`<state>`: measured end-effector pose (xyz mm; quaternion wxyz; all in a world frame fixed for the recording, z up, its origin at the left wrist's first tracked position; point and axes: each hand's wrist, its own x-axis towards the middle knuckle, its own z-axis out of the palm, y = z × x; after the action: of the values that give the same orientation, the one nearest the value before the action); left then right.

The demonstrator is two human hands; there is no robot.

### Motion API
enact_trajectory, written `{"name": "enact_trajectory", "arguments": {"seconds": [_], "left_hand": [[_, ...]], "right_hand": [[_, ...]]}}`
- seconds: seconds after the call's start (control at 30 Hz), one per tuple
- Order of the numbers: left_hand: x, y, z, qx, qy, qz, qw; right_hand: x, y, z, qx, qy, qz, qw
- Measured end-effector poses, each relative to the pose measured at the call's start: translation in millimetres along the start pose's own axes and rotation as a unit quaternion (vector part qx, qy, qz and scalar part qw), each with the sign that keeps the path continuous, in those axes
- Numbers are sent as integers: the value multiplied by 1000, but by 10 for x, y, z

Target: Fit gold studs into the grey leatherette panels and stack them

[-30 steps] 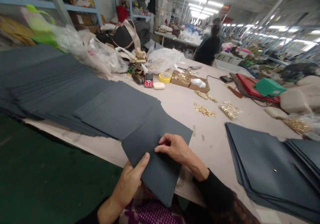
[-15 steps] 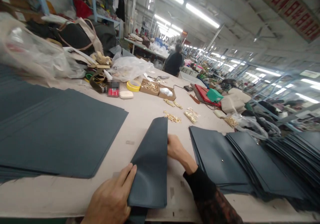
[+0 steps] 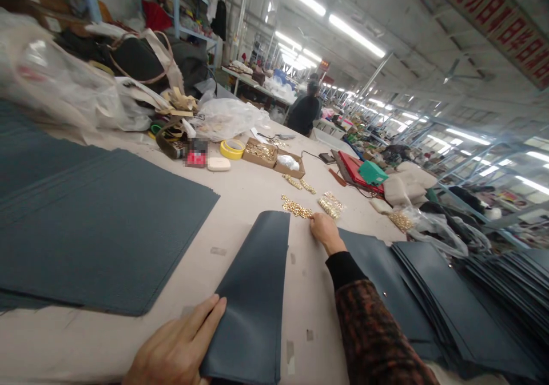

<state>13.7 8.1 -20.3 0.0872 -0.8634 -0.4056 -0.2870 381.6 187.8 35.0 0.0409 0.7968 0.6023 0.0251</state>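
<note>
Pale tabletop (image 3: 257, 192) holds yellow tape (image 3: 231, 154) and open boxes (image 3: 258, 160) beyond gold pieces (image 3: 295, 207).

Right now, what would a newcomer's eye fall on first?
First, the dark folded sheet at bottom centre, with the left hand at its left edge. Next, the small gold pieces beyond it, with the right hand at their right end. Then the stacked dark sheets on the left.

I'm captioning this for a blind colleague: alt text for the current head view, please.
A person's left hand rests on a bent dark blue-grey sheet on a pale table, the right hand at the edge of a gold-coloured pile of small pieces. Similar sheets lie stacked left and right; a yellow tape roll sits behind.
</note>
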Motion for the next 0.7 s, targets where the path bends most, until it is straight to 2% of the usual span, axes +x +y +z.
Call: {"name": "enact_trajectory", "arguments": {"seconds": [0.13, 0.3, 0.4, 0.5, 0.6, 0.7], "left_hand": [[53, 38, -42, -14, -2, -14, 1000], [98, 114, -110, -65, -91, -55, 992], [105, 124, -147, -92, -126, -72, 985], [104, 127, -164, -104, -133, -79, 983], [93, 124, -143, -110, -120, -76, 984], [84, 116, -112, -104, -102, -71, 987]], "right_hand": [[97, -18, -14, -5, -1, 22, 1000], [82, -44, -12, 19, -7, 41, 999], [61, -16, -36, 62, -12, 56, 996], [16, 64, -96, 142, -12, 80, 987], [-87, 138, -154, 269, -17, 104, 957], [-265, 132, -192, 434, -32, 103, 894]]}}
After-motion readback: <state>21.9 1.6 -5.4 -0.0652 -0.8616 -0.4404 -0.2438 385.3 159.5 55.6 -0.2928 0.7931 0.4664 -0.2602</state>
